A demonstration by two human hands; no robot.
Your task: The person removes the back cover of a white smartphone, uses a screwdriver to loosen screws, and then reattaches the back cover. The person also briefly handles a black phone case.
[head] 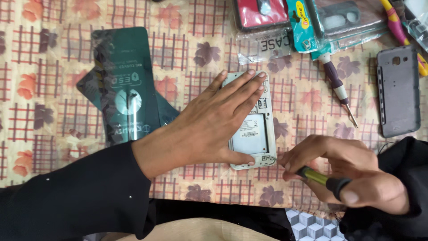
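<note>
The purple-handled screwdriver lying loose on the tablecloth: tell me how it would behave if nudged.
The purple-handled screwdriver has a round, slim handle, so it would probably roll sideways on the flat tablecloth. It looks small and thin, so likely light and easy to flick away. Its fine tip seems stiff, though it might snag the cloth if pushed point-first.

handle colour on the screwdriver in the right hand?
Yellow-green shaft with a black end cap, on the slim screwdriver in the right hand; head view.
</note>
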